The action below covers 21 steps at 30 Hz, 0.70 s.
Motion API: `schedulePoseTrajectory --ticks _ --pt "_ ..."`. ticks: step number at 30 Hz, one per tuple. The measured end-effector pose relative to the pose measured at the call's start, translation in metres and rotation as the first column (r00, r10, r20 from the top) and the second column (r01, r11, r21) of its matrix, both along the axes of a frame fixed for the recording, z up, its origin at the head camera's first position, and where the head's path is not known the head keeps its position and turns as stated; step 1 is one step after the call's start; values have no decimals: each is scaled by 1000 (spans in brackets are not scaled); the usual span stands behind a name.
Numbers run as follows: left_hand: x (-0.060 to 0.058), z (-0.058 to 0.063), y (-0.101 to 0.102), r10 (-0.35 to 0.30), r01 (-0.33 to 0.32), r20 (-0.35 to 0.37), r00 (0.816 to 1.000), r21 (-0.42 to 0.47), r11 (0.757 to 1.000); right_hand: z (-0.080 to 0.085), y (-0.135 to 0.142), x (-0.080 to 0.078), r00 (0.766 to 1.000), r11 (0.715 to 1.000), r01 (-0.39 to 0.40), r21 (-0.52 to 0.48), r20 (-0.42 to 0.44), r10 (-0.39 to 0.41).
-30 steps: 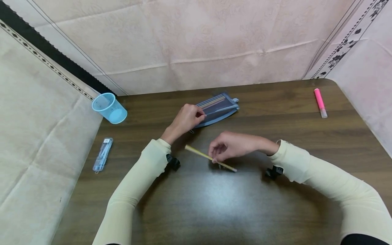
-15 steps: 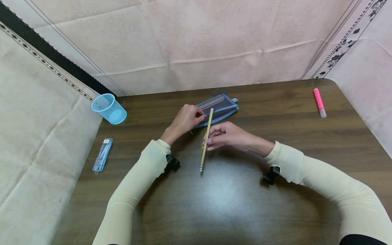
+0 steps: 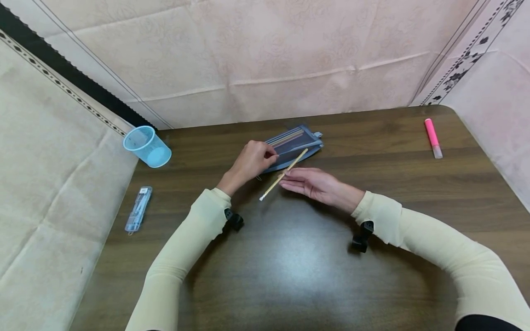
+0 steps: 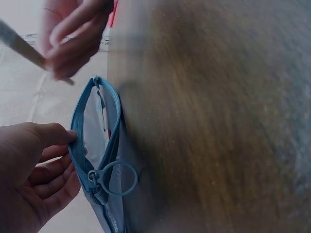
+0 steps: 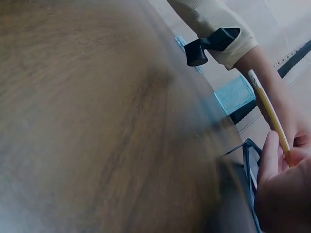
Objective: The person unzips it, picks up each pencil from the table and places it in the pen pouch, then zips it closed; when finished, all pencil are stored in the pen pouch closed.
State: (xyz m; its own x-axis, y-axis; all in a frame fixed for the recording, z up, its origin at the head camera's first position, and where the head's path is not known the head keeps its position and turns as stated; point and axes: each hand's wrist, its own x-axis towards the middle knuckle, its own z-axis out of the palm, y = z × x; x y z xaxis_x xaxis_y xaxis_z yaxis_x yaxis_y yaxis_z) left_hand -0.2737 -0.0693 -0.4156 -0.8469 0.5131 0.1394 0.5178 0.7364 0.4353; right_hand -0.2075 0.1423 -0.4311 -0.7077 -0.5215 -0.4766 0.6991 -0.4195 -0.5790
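My left hand (image 3: 253, 160) pinches the near rim of a blue zip pencil pouch (image 3: 297, 139), thumb on one side and fingers on the other. In the left wrist view the pouch's zipped mouth (image 4: 115, 107) gapes, with a ring pull (image 4: 127, 193) hanging at its near end. My right hand (image 3: 318, 185) holds a yellow pencil (image 3: 274, 185) between thumb and fingers, just in front of the pouch. The pencil slants, its pale eraser end (image 3: 262, 198) toward the lower left and its other end overlapping the pouch in the head view. Slender sticks show through the pouch's side.
A blue mesh cup (image 3: 155, 151) stands at the table's back left corner. Nearer me on the left lies a small clear blue case (image 3: 139, 209). A pink marker (image 3: 432, 137) lies at the far right. Patterned cloth (image 3: 290, 59) hangs behind the table.
My right hand has turned the pencil round, swinging its eraser end from the right to the lower left, and raised it toward the pouch. The left hand has kept its place on the rim.
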Motion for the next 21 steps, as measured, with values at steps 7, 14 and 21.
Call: schedulePoseTrajectory --ticks 7,14,21 --pt "0 -2 0 -1 1 8 1000 1 1000 -3 2 -11 992 996 85 32 90 -87" --pt "-1 -3 -1 -2 2 8 1000 0 1000 -4 -5 -26 983 968 173 184 27 -181" --pt "0 -2 2 -11 11 14 1000 12 1000 -6 -11 -38 966 938 254 237 -17 -257"
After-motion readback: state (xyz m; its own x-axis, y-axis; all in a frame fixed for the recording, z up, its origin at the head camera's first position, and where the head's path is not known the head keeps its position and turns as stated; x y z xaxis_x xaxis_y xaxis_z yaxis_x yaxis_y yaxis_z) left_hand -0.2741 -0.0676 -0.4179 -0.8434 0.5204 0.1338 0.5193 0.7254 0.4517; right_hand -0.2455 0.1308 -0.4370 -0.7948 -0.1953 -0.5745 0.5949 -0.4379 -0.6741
